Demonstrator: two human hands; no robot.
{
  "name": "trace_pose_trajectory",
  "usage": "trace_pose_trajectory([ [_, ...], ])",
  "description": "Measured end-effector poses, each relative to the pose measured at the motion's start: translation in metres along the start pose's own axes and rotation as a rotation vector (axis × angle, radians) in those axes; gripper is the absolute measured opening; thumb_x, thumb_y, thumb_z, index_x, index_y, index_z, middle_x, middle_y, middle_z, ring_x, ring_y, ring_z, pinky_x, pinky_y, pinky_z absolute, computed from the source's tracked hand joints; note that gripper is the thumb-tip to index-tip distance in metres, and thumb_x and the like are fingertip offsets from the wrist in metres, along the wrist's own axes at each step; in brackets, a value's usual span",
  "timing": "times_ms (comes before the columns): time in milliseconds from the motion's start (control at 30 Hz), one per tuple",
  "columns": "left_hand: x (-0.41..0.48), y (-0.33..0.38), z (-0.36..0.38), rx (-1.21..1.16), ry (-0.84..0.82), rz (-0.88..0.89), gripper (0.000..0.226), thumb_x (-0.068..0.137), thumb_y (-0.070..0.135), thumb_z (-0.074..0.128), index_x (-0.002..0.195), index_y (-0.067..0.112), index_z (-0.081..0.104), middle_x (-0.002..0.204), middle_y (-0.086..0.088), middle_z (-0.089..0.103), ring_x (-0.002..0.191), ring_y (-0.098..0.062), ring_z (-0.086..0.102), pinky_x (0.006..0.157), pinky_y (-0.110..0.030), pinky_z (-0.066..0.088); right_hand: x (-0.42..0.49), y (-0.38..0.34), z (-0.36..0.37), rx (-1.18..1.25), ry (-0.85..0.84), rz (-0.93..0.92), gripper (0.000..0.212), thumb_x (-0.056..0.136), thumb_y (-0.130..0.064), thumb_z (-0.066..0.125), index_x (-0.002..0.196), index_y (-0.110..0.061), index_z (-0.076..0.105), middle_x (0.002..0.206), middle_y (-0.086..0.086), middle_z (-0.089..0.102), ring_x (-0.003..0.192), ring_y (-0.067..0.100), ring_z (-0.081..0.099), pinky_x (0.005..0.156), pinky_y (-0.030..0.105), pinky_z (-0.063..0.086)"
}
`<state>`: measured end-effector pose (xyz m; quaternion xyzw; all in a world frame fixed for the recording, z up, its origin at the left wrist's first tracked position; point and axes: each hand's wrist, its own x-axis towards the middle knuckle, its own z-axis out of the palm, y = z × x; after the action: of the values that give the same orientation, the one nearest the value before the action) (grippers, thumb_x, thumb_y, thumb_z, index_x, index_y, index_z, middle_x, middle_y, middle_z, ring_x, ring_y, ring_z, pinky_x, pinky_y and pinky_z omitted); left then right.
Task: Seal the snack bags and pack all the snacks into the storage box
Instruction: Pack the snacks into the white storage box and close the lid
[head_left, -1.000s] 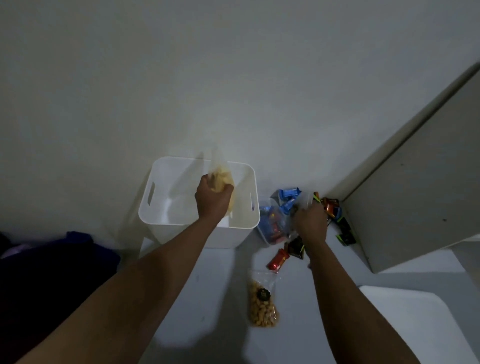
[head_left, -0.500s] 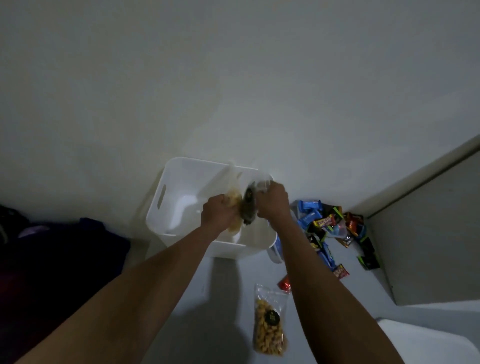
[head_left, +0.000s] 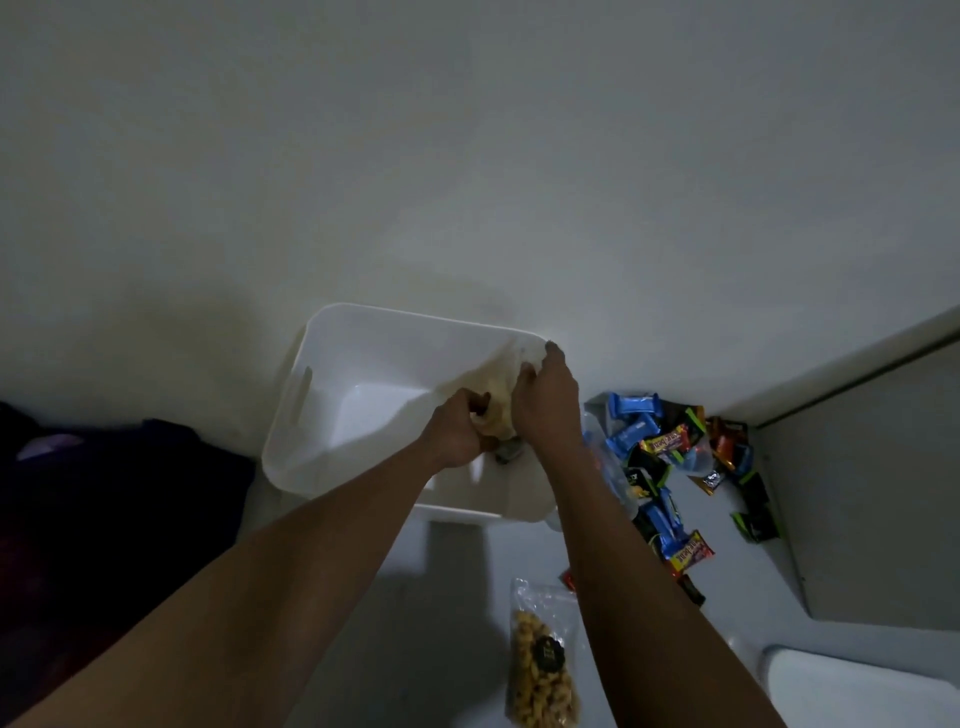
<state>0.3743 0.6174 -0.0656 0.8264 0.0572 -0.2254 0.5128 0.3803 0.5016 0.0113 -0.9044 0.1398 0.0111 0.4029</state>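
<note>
A white storage box (head_left: 332, 374) with a slot handle stands against the wall, its bottom bare. Over its right side both hands hold a clear bag of pale yellow snacks (head_left: 496, 384). My left hand (head_left: 457, 434) is closed around the bag's lower part. My right hand (head_left: 545, 400) grips its upper right part, fingers bent over the plastic. A clear bag of golden nuts with a dark round label (head_left: 543, 670) lies on the floor near me. To the right of the box sits a heap of small wrapped snacks (head_left: 660, 462), blue, black, yellow and orange.
A dark cloth heap (head_left: 104, 519) fills the left side. A grey panel (head_left: 878, 493) stands at the right beside the snack heap. A white object's corner (head_left: 852, 691) shows at the bottom right. The wall rises right behind the box.
My right hand left the snack heap, came to the box and took hold of the yellow snack bag beside my left hand. The bag has sunk lower into the box.
</note>
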Motion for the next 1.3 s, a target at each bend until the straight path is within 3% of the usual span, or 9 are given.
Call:
trace_pose_trajectory([
  [167,-0.008,0.013,-0.007,0.077,-0.070,0.014,0.055,0.070,0.008,0.082,0.119,0.007,0.058,0.115,-0.004,0.058,0.109,-0.024,0.059,0.079,-0.027,0.047,0.000,-0.002,-0.013,-0.027,0.050,-0.083,0.040,0.103,-0.013,0.039,0.142,-0.004,0.043,0.140,0.017,0.052,0.130,0.030,0.048,0.102,0.031,0.037],
  [300,-0.027,0.032,-0.009,0.106,0.088,0.071,0.057,0.079,0.006,0.071,0.132,0.004,0.053,0.133,-0.009,0.052,0.124,-0.025,0.052,0.086,-0.020,0.039,-0.010,0.004,-0.036,-0.004,0.145,-0.122,0.036,0.101,-0.014,0.044,0.135,-0.003,0.051,0.131,0.016,0.059,0.122,0.029,0.054,0.099,0.032,0.040],
  [433,-0.056,0.057,0.003,0.194,0.323,0.167,0.045,0.078,0.020,0.067,0.122,0.018,0.059,0.126,-0.008,0.055,0.116,-0.028,0.054,0.095,-0.038,0.048,-0.034,0.022,-0.062,0.032,0.137,-0.069,0.035,0.101,-0.014,0.047,0.134,-0.003,0.052,0.126,0.014,0.061,0.116,0.027,0.058,0.094,0.030,0.043],
  [600,-0.114,0.078,0.049,0.358,0.607,0.657,0.023,0.078,0.024,0.063,0.101,0.021,0.065,0.102,0.002,0.063,0.098,-0.023,0.054,0.081,-0.036,0.043,-0.083,0.081,-0.086,0.030,0.099,0.075,0.028,0.099,-0.009,0.046,0.123,0.002,0.057,0.116,0.013,0.063,0.106,0.024,0.061,0.081,0.023,0.044],
  [700,-0.138,0.064,0.097,0.417,0.462,0.905,0.016,0.081,0.023,0.065,0.095,0.014,0.066,0.092,-0.002,0.063,0.089,-0.021,0.056,0.076,-0.033,0.045,-0.116,0.132,-0.098,-0.042,0.085,0.169,0.014,0.097,-0.004,0.045,0.099,0.002,0.058,0.090,0.006,0.057,0.087,0.024,0.058,0.062,0.023,0.035],
  [833,-0.161,0.021,0.161,0.537,0.090,0.429,0.035,0.084,0.047,0.060,0.108,0.022,0.062,0.106,0.000,0.062,0.096,-0.020,0.062,0.079,-0.036,0.052,-0.158,0.225,-0.107,-0.158,0.047,0.380,0.028,0.095,-0.012,0.049,0.117,-0.001,0.060,0.112,0.020,0.063,0.108,0.037,0.061,0.083,0.033,0.047],
  [933,-0.171,-0.011,0.192,0.723,-0.105,0.044,0.064,0.080,0.059,0.060,0.128,0.018,0.049,0.126,-0.007,0.051,0.115,-0.026,0.051,0.093,-0.042,0.049,-0.185,0.278,-0.123,-0.282,0.062,0.575,0.038,0.095,-0.024,0.051,0.130,-0.009,0.051,0.128,0.019,0.051,0.122,0.038,0.048,0.097,0.044,0.042],
  [1133,-0.185,-0.039,0.233,0.712,-0.057,-0.291,0.106,0.074,0.070,0.063,0.151,0.012,0.019,0.158,-0.015,0.015,0.139,-0.039,0.031,0.111,-0.046,0.033,-0.200,0.335,-0.142,-0.284,0.125,0.751,0.051,0.093,-0.043,0.051,0.135,-0.016,0.040,0.131,0.014,0.044,0.123,0.036,0.042,0.099,0.053,0.037],
  [1300,-0.183,-0.042,0.250,0.782,0.113,-0.323,0.101,0.058,0.051,0.081,0.136,0.013,0.030,0.142,-0.015,0.030,0.117,-0.037,0.047,0.095,-0.045,0.049,-0.184,0.341,-0.148,-0.206,0.060,0.770,0.090,0.074,-0.043,0.077,0.142,-0.018,0.024,0.125,0.015,0.057,0.119,0.037,0.052,0.099,0.050,0.040],
])
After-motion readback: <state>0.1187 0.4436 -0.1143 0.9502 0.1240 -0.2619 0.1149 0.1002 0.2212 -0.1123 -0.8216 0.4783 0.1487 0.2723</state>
